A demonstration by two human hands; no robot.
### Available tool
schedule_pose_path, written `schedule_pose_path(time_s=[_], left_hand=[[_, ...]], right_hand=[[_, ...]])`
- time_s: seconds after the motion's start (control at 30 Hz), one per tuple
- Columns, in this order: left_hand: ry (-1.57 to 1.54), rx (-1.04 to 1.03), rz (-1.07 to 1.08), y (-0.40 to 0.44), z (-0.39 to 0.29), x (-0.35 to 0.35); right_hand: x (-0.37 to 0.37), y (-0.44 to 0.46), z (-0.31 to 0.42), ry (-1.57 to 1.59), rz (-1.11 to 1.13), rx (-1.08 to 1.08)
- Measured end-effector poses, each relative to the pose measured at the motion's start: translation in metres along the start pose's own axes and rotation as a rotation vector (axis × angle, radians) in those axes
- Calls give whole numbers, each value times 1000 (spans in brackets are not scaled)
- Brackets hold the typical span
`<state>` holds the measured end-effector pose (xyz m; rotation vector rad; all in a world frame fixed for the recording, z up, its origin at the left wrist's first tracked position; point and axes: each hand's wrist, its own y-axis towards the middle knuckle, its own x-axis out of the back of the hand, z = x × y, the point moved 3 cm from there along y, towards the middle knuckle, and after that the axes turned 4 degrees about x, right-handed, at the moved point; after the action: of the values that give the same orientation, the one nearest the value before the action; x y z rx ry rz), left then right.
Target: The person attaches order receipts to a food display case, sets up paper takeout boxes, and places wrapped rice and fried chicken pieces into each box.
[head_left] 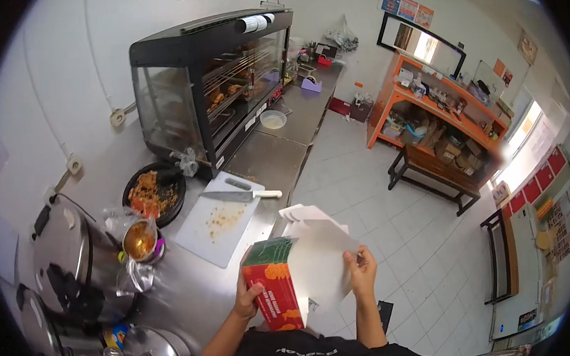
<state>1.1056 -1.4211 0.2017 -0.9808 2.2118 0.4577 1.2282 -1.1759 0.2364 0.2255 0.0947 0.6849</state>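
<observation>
A partly folded food carton [275,289], red and green outside with pictures of fried food, is held in front of my chest. Its white inner side and flaps stand open toward the right. My left hand [247,300] grips the printed side, thumb lying across the red panel. On the right, my right hand [361,269] pinches the edge of a white flap between thumb and fingers. Just beyond the carton, a white cutting board [194,239] with crumbs lies on the steel counter. A knife [237,196] with a pale handle rests across the board.
A heated display cabinet [207,85] with fried food stands on the counter [277,155]. Left of the board are a black bowl of food [150,193], an open tin [140,239] and large steel pots [64,257]. An orange shelf [434,103] and a wooden bench [432,175] stand across the tiled floor.
</observation>
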Motion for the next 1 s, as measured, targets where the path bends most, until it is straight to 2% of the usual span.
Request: schedule_pose_path(time_s=[0.2, 0.43, 0.67, 0.7, 0.77, 0.8, 0.83, 0.87, 0.93, 1.0], left_hand=[[124, -37, -8, 118, -16, -20], [77, -222, -256, 252, 14, 13], [38, -476, -501, 406, 16, 5], [38, -489, -583, 414, 26, 13], [36, -512, -757, 414, 52, 41], [-26, -587, -806, 405, 56, 58], [-84, -660, -847, 394, 53, 72], [-5, -636, -922, 392, 24, 59], [102, -669, -1069, 370, 12, 69], [53, -608, -1093, 366, 18, 76]], right_hand=[[-20, 125, -28, 62, -49, 15], [-88, 318, -101, 73, 214, -36], [-180, 519, -144, 132, 502, -101], [-190, 536, -153, 125, 549, -114], [-197, 573, -194, 28, 507, 7], [-198, 593, -210, -10, 481, 72], [-193, 619, -199, 33, 369, 44], [-185, 647, -180, 74, 248, 12], [-174, 693, -174, 190, 248, 65], [-174, 726, -181, -172, 451, 287]])
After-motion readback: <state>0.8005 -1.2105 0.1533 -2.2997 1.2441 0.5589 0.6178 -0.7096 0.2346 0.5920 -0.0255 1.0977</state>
